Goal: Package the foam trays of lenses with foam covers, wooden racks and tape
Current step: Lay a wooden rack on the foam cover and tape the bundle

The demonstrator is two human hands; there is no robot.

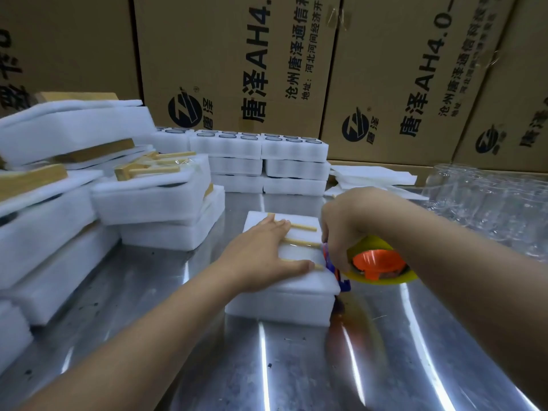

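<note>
Your left hand lies flat with straight fingers, pressing the wooden rack down onto the covered foam tray in the middle of the table. Your right hand is curled round the tape dispenser, held against the tray's right edge, just beside your left fingertips. Behind the tray stand stacked open trays of lenses. Finished packages are piled to your left, and cardboard boxes line the back.
</note>
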